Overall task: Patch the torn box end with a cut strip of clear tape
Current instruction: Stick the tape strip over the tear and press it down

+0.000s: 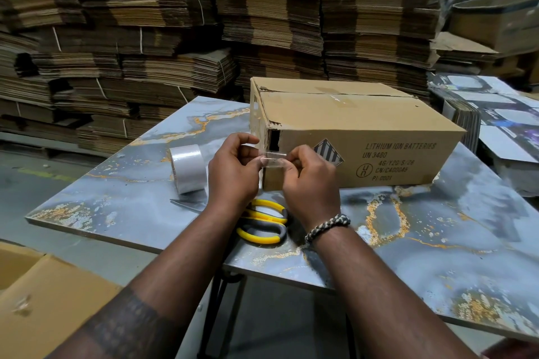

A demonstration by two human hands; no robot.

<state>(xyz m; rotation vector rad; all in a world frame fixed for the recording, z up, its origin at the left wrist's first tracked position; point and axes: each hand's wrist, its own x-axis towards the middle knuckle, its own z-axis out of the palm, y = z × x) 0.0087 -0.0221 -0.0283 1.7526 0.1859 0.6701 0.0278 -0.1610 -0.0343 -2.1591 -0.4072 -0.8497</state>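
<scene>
A brown cardboard box [364, 125] printed "LITHIUM ION BATTERIES" lies on the marbled table [437, 236]. Its near corner has a dark torn gap [273, 141]. A short strip of clear tape [274, 160] is stretched level across that corner, just below the gap. My left hand [233, 172] pinches the strip's left end and my right hand [309, 178] pinches its right end. The clear tape roll [188, 169] stands on the table to the left of my hands. Yellow-handled scissors [262, 224] lie beneath my wrists, partly hidden.
Tall stacks of flattened cardboard [204, 23] fill the background. Printed flat cartons [495, 114] lie at the right behind the box. An open brown carton [43, 300] sits low at the left, off the table's edge.
</scene>
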